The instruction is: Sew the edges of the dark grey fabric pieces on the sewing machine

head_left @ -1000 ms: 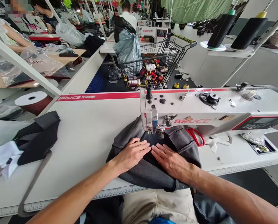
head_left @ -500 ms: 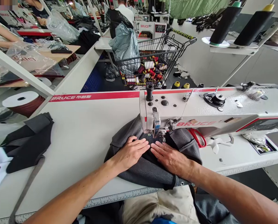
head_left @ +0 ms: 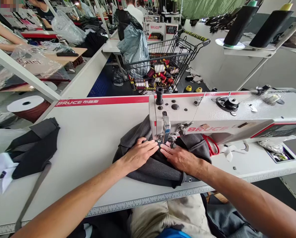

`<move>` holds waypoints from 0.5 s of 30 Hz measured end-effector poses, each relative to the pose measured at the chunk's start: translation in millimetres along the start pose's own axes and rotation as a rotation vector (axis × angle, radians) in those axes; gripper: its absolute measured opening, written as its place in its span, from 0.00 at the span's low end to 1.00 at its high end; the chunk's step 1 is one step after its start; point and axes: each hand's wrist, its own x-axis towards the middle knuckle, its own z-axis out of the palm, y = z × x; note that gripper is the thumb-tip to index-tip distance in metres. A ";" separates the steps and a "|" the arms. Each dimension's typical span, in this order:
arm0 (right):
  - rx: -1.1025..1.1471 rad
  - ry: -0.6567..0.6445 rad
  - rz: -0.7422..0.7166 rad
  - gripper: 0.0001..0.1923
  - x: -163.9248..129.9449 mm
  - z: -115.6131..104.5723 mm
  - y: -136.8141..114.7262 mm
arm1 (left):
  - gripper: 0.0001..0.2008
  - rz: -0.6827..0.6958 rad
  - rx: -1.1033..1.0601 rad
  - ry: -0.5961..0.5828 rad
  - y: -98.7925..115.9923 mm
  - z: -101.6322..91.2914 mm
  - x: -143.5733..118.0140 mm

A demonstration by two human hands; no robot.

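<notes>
A bunched dark grey garment (head_left: 148, 170) lies under the head of a white sewing machine (head_left: 160, 114). My left hand (head_left: 140, 155) rests flat on the cloth, left of the needle area, with its fingers stretched toward it. From the right, my right hand (head_left: 181, 158) presses on the same cloth, fingers extended and its tips close to the left fingertips. Both hands lie just in front of the presser foot, which the machine head and fingers partly hide. A metal eyelet shows at the garment's front edge.
Dark cloth pieces (head_left: 38, 145) and a grey strip (head_left: 35, 193) lie on the table's left side. Red cord (head_left: 212, 147) sits behind the garment at right. Black thread cones (head_left: 239, 26) stand at upper right. Beyond the table is a wire cart (head_left: 160, 62) holding thread spools.
Both hands and the garment have shifted slightly away from me toward the needle area. The garment's front edge now sits farther back from the table edge. The camera view has moved a little.
</notes>
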 end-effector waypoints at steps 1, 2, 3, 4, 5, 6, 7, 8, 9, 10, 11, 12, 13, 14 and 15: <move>0.001 -0.002 -0.002 0.23 0.9 -0.6 0.7 | 0.17 0.013 0.017 0.003 0.6 -0.6 1.0; 0.004 -0.007 -0.004 0.23 1.8 -1.2 1.3 | 0.16 0.032 0.034 0.003 1.6 -1.5 2.0; 0.010 -0.012 -0.006 0.24 2.7 -1.5 1.9 | 0.15 0.057 0.052 -0.005 3.0 -2.8 3.3; 0.018 -0.018 -0.007 0.24 3.5 -1.7 2.3 | 0.15 0.085 0.072 -0.023 4.8 -4.3 4.7; 0.027 -0.023 -0.008 0.25 4.3 -1.8 2.6 | 0.16 0.106 0.095 -0.049 7.0 -6.0 6.1; 0.035 -0.027 -0.009 0.25 5.0 -1.9 2.8 | 0.16 0.115 0.121 -0.078 9.5 -7.6 7.6; 0.041 -0.028 -0.012 0.25 5.5 -2.0 2.9 | 0.17 0.112 0.147 -0.105 12.0 -9.1 8.9; 0.045 -0.026 -0.013 0.25 5.8 -2.3 2.8 | 0.17 0.098 0.171 -0.128 14.6 -10.4 9.9; 0.051 -0.020 -0.013 0.25 6.0 -2.6 2.5 | 0.16 0.083 0.188 -0.147 16.9 -11.2 10.5; 0.059 -0.011 -0.010 0.24 5.8 -3.1 2.1 | 0.16 0.072 0.198 -0.160 18.9 -11.7 10.8; 0.068 -0.003 -0.003 0.23 5.5 -3.6 1.5 | 0.15 0.069 0.202 -0.168 20.3 -11.9 10.8; 0.076 0.002 0.006 0.22 4.9 -4.0 1.0 | 0.15 0.071 0.205 -0.172 21.3 -11.8 10.4; 0.082 0.007 0.015 0.21 4.0 -4.3 0.5 | 0.14 0.073 0.209 -0.172 21.7 -11.5 9.9; 0.088 0.010 0.019 0.20 3.0 -4.5 0.2 | 0.14 0.072 0.213 -0.171 21.8 -11.2 9.3; 0.094 0.011 0.017 0.19 1.9 -4.5 0.1 | 0.14 0.069 0.215 -0.170 21.5 -11.0 8.7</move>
